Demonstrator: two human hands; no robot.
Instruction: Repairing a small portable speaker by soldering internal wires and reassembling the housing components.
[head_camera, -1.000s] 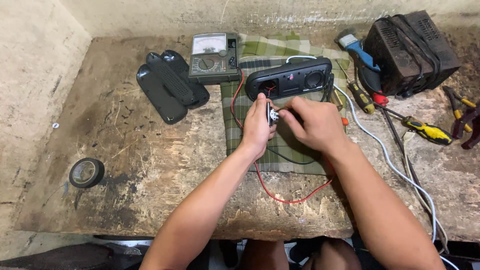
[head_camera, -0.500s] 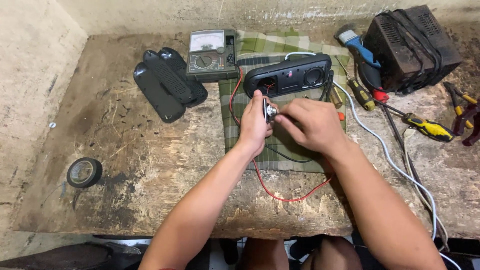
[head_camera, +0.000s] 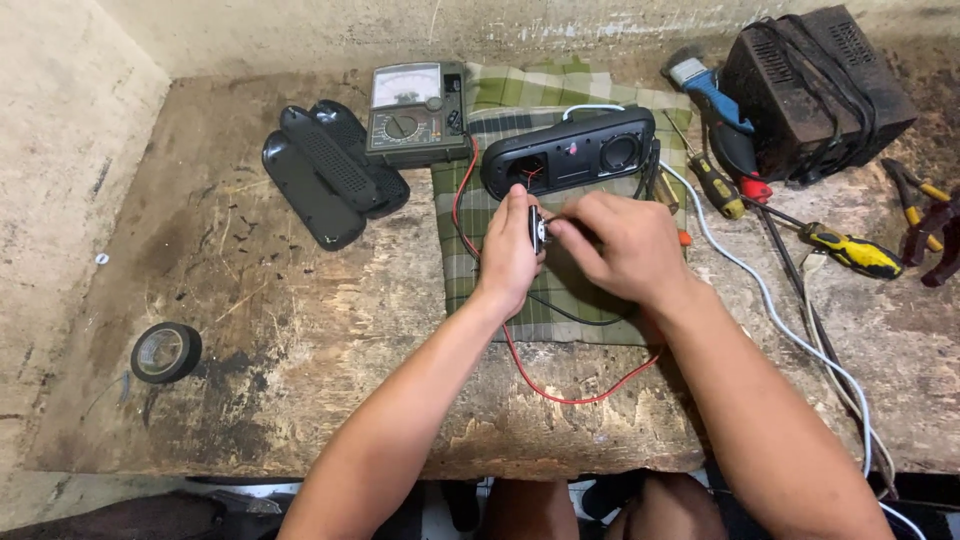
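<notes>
My left hand (head_camera: 510, 250) grips a small round speaker driver (head_camera: 537, 229) upright over the green checked cloth (head_camera: 520, 105). My right hand (head_camera: 620, 245) is closed beside it, fingertips pinched at the driver's right side; what they pinch is hidden. Just behind the hands lies a black oblong speaker housing (head_camera: 570, 152) with an open hole on its left and thin wires inside. A red lead (head_camera: 560, 385) and a black lead run from the analog multimeter (head_camera: 415, 115) across the cloth under my hands.
Two black grille covers (head_camera: 325, 175) lie left of the meter. A roll of black tape (head_camera: 165, 352) sits near the left edge. Screwdrivers (head_camera: 845, 250), pliers (head_camera: 925, 215), a brush (head_camera: 705, 80), a dark box (head_camera: 815, 85) and a white cable (head_camera: 790, 335) crowd the right side.
Both hands stay together over the cloth with the driver; the fingers have shifted slightly, and the view has tilted a little.
</notes>
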